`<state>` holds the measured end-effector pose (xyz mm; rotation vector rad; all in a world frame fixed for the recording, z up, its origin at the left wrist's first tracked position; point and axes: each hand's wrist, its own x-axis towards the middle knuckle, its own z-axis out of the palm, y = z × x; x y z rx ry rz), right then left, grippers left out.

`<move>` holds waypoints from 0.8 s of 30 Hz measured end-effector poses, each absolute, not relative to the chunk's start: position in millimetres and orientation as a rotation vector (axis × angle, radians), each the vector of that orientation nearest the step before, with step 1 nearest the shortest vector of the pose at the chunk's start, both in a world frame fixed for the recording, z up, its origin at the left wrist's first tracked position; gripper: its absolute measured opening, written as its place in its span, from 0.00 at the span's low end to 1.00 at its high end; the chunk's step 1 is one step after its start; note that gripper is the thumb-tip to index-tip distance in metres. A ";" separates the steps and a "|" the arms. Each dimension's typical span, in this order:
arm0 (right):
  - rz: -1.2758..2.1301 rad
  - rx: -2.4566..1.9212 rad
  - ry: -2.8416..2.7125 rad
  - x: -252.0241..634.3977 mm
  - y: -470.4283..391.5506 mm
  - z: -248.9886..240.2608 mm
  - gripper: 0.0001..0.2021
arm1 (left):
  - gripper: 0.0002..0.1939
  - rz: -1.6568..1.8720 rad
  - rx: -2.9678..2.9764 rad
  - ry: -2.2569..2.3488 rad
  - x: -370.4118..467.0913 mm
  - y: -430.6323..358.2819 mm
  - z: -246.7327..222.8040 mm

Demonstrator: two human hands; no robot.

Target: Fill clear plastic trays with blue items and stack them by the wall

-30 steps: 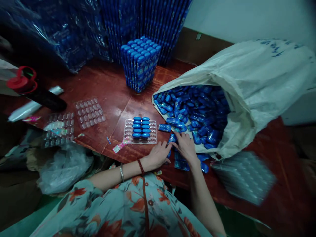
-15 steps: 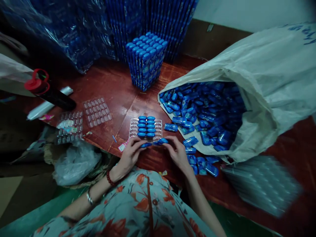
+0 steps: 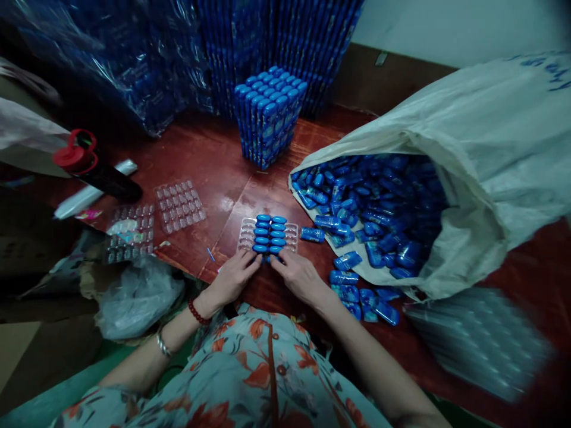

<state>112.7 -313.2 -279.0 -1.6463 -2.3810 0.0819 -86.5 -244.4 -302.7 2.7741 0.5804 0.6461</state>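
Observation:
A clear moulded plastic tray [image 3: 291,234] lies on the table in front of me. Two columns of blue rounded packs [image 3: 261,232] stand on edge in its middle cavities, with clear cavities showing on both sides. My left hand [image 3: 234,274] is at the tray's near edge, fingers closed on a blue pack at the end of the left column. Beside it, my right hand [image 3: 298,274] pinches another blue pack at the end of the right column. Fingers hide most of both packs. One loose blue pack [image 3: 312,234] lies just right of the tray.
A white sack [image 3: 482,208] spills many blue packs at right. Behind the tray stands a block of filled trays [image 3: 272,119]. Clear trays [image 3: 181,206] and a red-lidded black bottle [image 3: 111,181] are at left; a stack of clear trays [image 3: 482,342] sits at lower right.
Both hands have brought their blue packs together and down to the near end of the tray's two columns. The whole view has shifted slightly.

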 end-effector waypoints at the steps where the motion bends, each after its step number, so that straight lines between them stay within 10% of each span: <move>1: 0.069 -1.673 -2.406 108.5 -310.9 -276.1 0.12 | 0.17 0.573 2.803 0.568 -84.2 -243.2 -299.4; 13: -0.012 -2.010 -1.486 177.4 -326.4 -300.7 0.16 | 0.23 0.828 2.803 0.589 -72.1 -262.9 -301.0; 24: 0.025 -2.313 -1.913 240.6 -296.9 -301.4 0.18 | 0.19 0.104 2.735 0.964 114.3 -267.5 -292.2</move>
